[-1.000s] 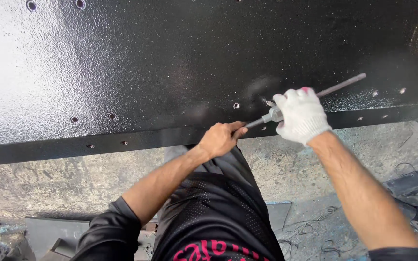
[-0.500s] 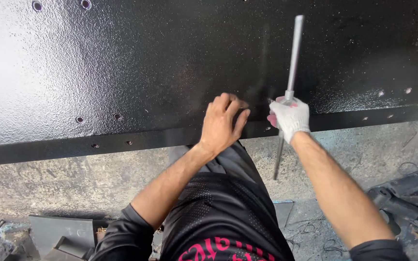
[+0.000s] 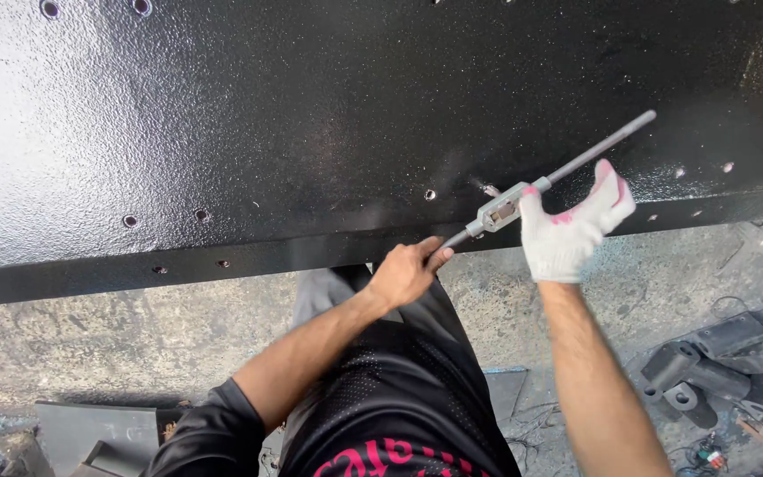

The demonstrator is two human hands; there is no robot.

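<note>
A grey tap wrench with two long handles stands on a big black painted steel plate, tilted from lower left to upper right. My bare left hand is closed around the end of its lower handle at the plate's front edge. My right hand, in a white glove, lies against the upper handle just right of the wrench body, fingers spread and not wrapped around it. A small drilled hole sits just left of the wrench.
Several more small holes dot the plate, such as a pair at the left. Below the plate's front edge is a rough concrete floor. Dark metal parts lie at the right, a flat steel sheet at the lower left.
The wrench has swung from upright to slanting up to the right. My left hand moved off the plate onto the lower handle. My right hand loosened its grip and opened.
</note>
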